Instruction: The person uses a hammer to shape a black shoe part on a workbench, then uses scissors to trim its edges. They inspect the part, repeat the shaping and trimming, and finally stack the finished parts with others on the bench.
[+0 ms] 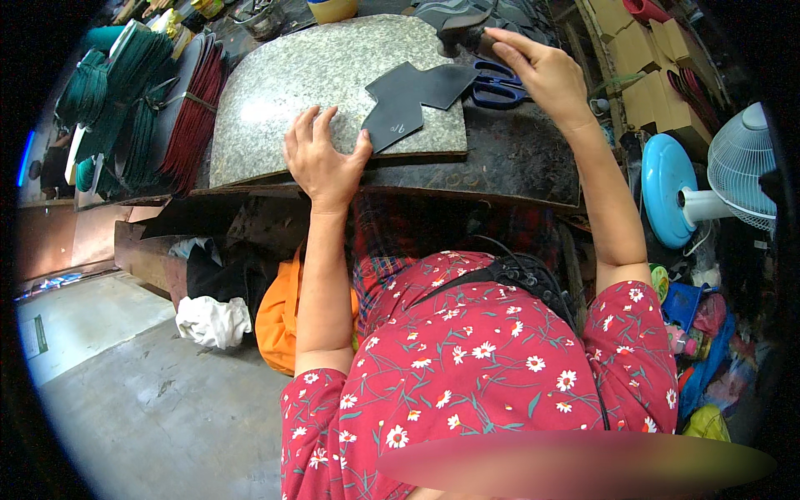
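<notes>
A flat dark grey cut piece (408, 104), angular in outline with a small pale mark, lies on a speckled stone slab (283, 92). My left hand (323, 158) is open at the slab's front edge, fingers spread, its thumb at the piece's left edge. Farther right, my right hand (546, 79) is raised over the back right of the bench, thumb and fingers pinched together. Something dark is at those fingertips, too unclear to name. Below that hand are blue-handled scissors (498, 86), their blades hidden from view.
Tied bundles of green strips (125, 92) and dark red strips (196, 117) stand at the left. Behind the slab are a yellow tub (333, 10) and grey cut pieces (454, 12). A blue-and-white fan (671, 190) stands at the right, near cardboard boxes (637, 71).
</notes>
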Action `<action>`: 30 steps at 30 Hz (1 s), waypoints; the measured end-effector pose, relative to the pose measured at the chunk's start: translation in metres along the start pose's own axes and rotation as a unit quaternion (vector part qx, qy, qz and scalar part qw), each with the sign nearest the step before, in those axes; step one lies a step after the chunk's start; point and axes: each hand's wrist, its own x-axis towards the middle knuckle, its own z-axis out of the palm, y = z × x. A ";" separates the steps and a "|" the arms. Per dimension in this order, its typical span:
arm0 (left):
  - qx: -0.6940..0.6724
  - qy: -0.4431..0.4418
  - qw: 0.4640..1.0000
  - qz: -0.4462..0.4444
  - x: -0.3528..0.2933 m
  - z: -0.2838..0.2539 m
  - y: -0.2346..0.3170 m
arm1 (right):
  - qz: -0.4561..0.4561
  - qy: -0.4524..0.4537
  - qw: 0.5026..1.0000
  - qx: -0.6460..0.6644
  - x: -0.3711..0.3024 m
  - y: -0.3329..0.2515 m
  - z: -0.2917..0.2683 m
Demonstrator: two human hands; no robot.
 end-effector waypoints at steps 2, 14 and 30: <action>0.019 -0.002 1.000 -0.008 -0.001 -0.002 0.001 | -0.001 0.040 0.998 0.044 0.001 0.000 -0.006; -0.031 -0.073 0.993 -0.085 -0.010 -0.024 -0.009 | 0.005 0.019 0.995 0.094 -0.019 -0.003 -0.004; -0.060 -0.057 0.994 -0.078 -0.014 -0.027 -0.026 | 0.026 -0.056 0.993 0.105 -0.031 -0.020 0.020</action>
